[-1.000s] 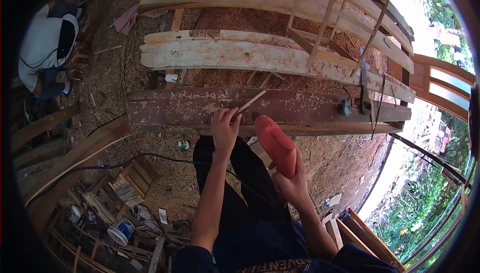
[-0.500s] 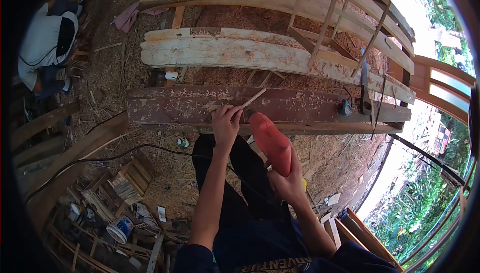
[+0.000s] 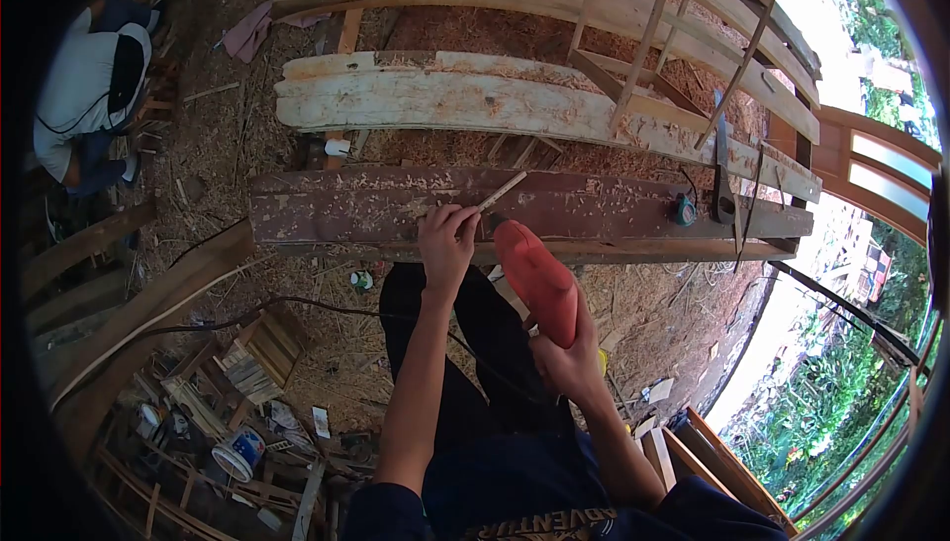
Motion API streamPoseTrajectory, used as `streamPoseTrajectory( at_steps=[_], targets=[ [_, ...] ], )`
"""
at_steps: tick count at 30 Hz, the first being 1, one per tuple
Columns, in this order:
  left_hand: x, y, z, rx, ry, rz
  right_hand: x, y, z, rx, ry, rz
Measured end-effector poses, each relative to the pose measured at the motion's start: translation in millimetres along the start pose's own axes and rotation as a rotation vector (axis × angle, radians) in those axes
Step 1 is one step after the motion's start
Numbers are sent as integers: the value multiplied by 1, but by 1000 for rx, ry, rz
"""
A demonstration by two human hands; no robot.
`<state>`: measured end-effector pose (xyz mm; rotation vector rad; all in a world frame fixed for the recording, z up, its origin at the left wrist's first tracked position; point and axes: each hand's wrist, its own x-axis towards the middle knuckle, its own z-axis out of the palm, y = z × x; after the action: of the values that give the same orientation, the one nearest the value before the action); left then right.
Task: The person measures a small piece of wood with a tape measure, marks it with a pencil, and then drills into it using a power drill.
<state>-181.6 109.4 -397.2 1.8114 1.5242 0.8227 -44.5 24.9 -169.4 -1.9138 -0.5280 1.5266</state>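
My left hand (image 3: 450,234) pinches a thin wooden stick (image 3: 503,191) over the dark brown plank (image 3: 356,214). The stick slants up and to the right from my fingertips. In my right hand (image 3: 569,353) is a red power tool (image 3: 535,279), gripped by its handle. Its dark tip points at the plank, just right of my left fingertips; whether it touches the stick I cannot tell. Wood shavings lie scattered on the plank.
A teal tape measure (image 3: 685,208) and a handsaw (image 3: 723,170) lie to the right. Beyond is a pale plank (image 3: 426,100) with a wooden frame (image 3: 643,56). Another person (image 3: 94,86) bends at the far left. A black cable (image 3: 327,303) crosses the left side.
The black cable at the left has shifted and lies lower. My hands, the stick and the red tool have hardly moved.
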Motion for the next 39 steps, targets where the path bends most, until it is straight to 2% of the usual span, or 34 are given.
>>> streamPoseTrajectory(
  at_steps=[16, 32, 39],
  targets=[
    [-1, 0, 1, -5, 1, -11, 0, 0, 2, -8, -4, -3],
    [-6, -7, 1, -71, -24, -36, 7, -15, 3, -346, -18, -198],
    [-9, -10, 7, -126, 14, -56, 14, -17, -5, -240, -49, -41]
  ],
)
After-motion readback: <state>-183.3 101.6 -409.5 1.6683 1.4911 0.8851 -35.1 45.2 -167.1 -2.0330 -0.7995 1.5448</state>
